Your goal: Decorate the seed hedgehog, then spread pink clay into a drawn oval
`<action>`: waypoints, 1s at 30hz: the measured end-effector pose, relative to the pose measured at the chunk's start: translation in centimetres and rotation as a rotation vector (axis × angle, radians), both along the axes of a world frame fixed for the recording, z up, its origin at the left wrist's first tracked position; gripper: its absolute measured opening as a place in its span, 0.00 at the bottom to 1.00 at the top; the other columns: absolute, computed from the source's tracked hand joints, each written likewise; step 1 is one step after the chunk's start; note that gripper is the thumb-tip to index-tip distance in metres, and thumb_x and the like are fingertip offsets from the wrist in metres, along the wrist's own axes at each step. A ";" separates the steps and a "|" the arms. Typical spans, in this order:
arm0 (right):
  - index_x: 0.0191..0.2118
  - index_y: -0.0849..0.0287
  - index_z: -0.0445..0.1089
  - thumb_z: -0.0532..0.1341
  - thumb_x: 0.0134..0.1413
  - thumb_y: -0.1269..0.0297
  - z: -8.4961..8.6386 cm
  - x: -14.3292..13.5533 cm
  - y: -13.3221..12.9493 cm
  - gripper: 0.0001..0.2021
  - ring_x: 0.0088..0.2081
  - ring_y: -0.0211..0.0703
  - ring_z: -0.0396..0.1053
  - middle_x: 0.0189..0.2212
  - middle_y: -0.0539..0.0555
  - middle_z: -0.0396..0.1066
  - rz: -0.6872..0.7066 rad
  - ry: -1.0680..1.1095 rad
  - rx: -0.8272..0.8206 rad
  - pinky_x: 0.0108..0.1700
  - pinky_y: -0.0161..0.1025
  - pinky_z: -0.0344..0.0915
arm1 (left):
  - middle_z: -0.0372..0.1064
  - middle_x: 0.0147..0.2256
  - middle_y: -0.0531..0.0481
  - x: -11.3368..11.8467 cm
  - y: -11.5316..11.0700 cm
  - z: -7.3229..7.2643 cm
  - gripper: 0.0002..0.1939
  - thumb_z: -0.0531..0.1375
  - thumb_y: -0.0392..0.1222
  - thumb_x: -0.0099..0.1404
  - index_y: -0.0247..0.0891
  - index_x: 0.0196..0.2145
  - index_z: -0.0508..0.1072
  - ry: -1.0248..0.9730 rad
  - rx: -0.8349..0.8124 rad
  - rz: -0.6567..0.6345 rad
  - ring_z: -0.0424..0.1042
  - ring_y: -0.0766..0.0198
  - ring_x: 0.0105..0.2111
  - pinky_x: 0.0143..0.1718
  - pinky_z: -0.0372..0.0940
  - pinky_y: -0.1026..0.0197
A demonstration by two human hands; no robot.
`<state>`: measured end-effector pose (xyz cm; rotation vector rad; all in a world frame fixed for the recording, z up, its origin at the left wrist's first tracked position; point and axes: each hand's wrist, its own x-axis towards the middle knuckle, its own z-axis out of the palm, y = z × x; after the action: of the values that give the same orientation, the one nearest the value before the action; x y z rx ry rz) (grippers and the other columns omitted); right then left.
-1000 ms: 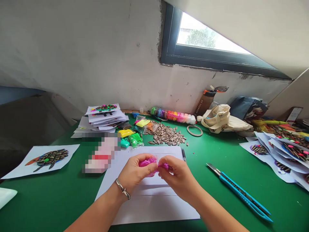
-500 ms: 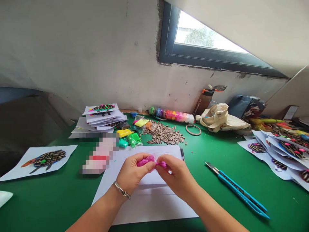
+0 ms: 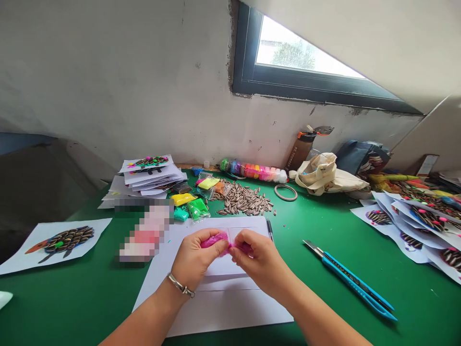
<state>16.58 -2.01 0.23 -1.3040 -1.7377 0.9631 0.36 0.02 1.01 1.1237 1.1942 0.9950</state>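
Note:
Between my two hands is a small clear packet of magenta modelling clay [image 3: 215, 239], held above sheets of white paper [image 3: 216, 312]. My left hand [image 3: 200, 254] pinches the fuller part of the packet between thumb and fingers. My right hand [image 3: 257, 254] has thumb and forefinger closed on the packet's other end, with some magenta showing behind the fingers. The fingertips of both hands nearly meet at the packet's middle. A black pen [image 3: 270, 229] lies on the paper's right edge, just beyond my right hand.
A blue utility knife [image 3: 355, 283] with its blade out lies at right. Sunflower seeds [image 3: 245, 199], clay packets [image 3: 198, 209] and a tape roll [image 3: 285, 192] lie behind the paper. Seed pictures [image 3: 66, 242] and paper stacks [image 3: 147, 180] are at left, more seed pictures [image 3: 406, 226] at right.
My hands keep their pinch on the clay packet, and the right fingers have turned slightly at its end. The whole view has shifted a little.

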 end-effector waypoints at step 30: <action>0.35 0.61 0.71 0.56 0.47 0.68 -0.7 1.0 1.7 0.09 0.27 0.38 0.67 0.30 0.52 0.68 -0.234 0.507 -0.226 0.31 0.38 0.65 | 0.72 0.30 0.46 -0.4 0.4 -0.2 0.21 0.72 0.47 0.44 0.33 0.33 0.75 -0.187 -0.187 0.001 0.71 0.62 0.31 0.31 0.68 0.62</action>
<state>17.56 -0.29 -0.48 -1.2314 -1.0918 1.2470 -0.07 0.37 0.82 0.8641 1.1119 0.9466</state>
